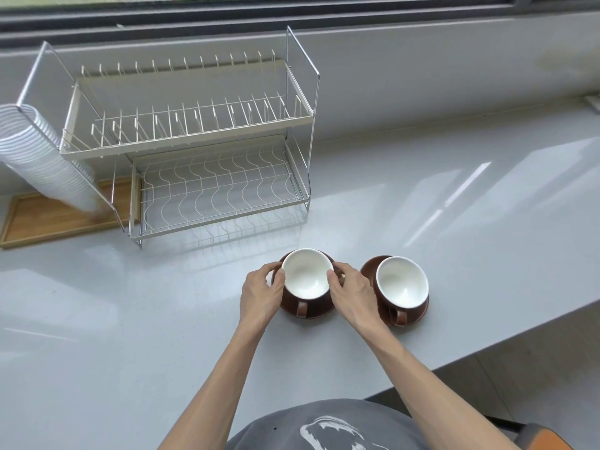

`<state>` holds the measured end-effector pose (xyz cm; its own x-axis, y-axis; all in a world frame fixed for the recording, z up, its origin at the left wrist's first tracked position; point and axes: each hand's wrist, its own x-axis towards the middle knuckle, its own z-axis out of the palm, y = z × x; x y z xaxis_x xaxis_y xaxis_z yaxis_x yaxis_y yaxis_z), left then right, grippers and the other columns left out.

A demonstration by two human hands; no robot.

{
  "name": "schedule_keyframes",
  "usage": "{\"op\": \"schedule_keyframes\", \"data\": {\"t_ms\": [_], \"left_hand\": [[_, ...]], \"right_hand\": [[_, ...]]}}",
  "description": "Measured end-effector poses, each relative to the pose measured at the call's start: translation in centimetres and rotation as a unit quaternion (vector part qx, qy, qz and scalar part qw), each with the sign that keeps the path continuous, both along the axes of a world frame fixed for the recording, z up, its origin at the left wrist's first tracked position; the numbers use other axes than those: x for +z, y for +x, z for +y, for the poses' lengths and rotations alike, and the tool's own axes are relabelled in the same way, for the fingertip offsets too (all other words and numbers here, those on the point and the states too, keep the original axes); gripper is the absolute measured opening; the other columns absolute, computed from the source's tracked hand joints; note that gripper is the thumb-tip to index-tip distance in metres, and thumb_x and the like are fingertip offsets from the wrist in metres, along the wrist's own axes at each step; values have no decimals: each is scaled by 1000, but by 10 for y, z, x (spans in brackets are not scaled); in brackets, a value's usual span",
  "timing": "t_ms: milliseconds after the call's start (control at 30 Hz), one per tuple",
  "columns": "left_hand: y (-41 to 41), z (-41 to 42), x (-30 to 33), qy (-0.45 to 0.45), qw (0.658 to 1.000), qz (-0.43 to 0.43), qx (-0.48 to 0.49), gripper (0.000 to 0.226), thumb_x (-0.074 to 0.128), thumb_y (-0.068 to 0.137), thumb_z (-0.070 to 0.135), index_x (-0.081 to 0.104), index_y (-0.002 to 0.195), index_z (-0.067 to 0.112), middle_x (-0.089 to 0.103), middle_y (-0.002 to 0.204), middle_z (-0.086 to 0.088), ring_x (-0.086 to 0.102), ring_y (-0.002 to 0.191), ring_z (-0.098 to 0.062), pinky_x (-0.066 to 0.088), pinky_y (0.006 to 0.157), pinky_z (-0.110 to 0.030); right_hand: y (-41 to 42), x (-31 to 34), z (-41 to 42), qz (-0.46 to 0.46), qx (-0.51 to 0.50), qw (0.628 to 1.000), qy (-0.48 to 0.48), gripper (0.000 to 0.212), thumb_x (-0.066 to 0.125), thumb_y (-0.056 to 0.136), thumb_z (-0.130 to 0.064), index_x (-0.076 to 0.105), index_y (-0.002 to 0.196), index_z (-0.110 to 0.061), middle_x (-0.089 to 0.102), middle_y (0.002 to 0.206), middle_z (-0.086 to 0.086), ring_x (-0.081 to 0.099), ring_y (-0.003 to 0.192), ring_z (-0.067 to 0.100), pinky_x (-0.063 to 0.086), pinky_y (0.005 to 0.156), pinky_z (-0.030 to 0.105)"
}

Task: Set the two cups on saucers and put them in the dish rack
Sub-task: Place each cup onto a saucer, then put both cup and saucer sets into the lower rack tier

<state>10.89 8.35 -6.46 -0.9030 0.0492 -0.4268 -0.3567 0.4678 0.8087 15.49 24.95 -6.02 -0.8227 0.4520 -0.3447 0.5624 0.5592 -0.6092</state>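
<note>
My left hand (261, 295) and right hand (349, 292) close on opposite edges of the near saucer (319, 309), fingers curled at its rim, so cup and saucer can lift together without the left cup (306, 277) sliding. That cup sits upright on it, handle toward me. Just right of this saucer, the second cup (402, 282) already rests on its own saucer (368, 271), untouched. The dish rack (194, 147) stands beyond, up and left on the surface (97, 319), with both tiers bare.
</note>
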Motion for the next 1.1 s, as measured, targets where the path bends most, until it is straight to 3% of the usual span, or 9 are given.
{"op": "schedule_keyframes", "data": {"t_ms": [167, 300, 367, 433, 500, 567, 833, 933, 1100], "left_hand": [[-6, -6, -4, 51, 996, -68, -23, 38, 55, 96, 39, 62, 132, 33, 58, 123, 7, 54, 114, -13, 42, 92, -30], [-7, -9, -5, 91, 990, -101, -24, 41, 60, 93, 38, 62, 134, 30, 63, 134, -1, 59, 125, -23, 50, 106, -44], [-10, -10, -6, 100, 988, -114, -17, 43, 62, 92, 38, 62, 134, 28, 63, 134, -3, 61, 124, -25, 50, 107, -47], [-13, -10, -7, 110, 987, -119, -9, 40, 65, 92, 34, 64, 132, 26, 65, 131, -6, 63, 121, -27, 51, 106, -47], [-16, -9, -7, 113, 986, -122, -5, 38, 66, 92, 30, 66, 129, 23, 68, 126, -10, 65, 118, -29, 52, 105, -49], [-16, -9, -7, 108, 986, -126, -1, 38, 66, 92, 29, 66, 129, 21, 69, 123, -11, 67, 115, -30, 53, 104, -49], [-26, -11, -4, 109, 987, -113, 41, 35, 66, 90, 23, 68, 125, 18, 73, 112, -11, 71, 107, -32, 58, 95, -50], [-32, -15, 4, 113, 987, -102, 53, 36, 66, 90, 24, 67, 126, 18, 73, 113, -12, 71, 106, -32, 59, 94, -50], [-48, -24, 20, 120, 986, -86, 81, 37, 66, 87, 22, 67, 124, 20, 73, 112, -14, 72, 105, -31, 60, 91, -49]], "right_hand": [[-6, -2, -1, -7, 5, 999, -45, 45, 44, 103, -39, 57, 139, -16, 63, 138, 8, 55, 131, 29, 44, 107, 43], [-8, -8, 1, -34, -15, 996, -80, 49, 43, 102, -44, 54, 143, -18, 62, 138, 6, 53, 132, 28, 42, 110, 43], [-9, -12, 3, -34, -24, 995, -95, 44, 42, 102, -44, 59, 135, -20, 67, 125, 1, 57, 123, 25, 44, 101, 37], [-9, -17, 4, -27, -28, 994, -102, 31, 41, 102, -43, 63, 114, -25, 63, 99, -7, 56, 103, 20, 39, 86, 30], [-10, -20, 6, -25, -35, 994, -102, 18, 41, 101, -43, 55, 99, -32, 52, 83, -14, 49, 93, 17, 35, 82, 28], [-11, -21, 6, -16, -38, 994, -104, 15, 42, 101, -42, 54, 97, -35, 49, 75, -16, 48, 91, 16, 35, 81, 28], [-33, -19, 8, 8, -2, 993, -122, 33, 44, 101, -38, 68, 117, -21, 51, 80, -15, 49, 91, 16, 37, 77, 26], [-47, -9, 6, 19, 16, 993, -116, 33, 45, 101, -38, 69, 117, -22, 62, 87, -10, 56, 94, 19, 40, 68, 23], [-74, 11, 0, 39, 31, 989, -137, 32, 47, 99, -39, 70, 118, -27, 70, 103, -4, 61, 103, 24, 51, 83, 36]]}}
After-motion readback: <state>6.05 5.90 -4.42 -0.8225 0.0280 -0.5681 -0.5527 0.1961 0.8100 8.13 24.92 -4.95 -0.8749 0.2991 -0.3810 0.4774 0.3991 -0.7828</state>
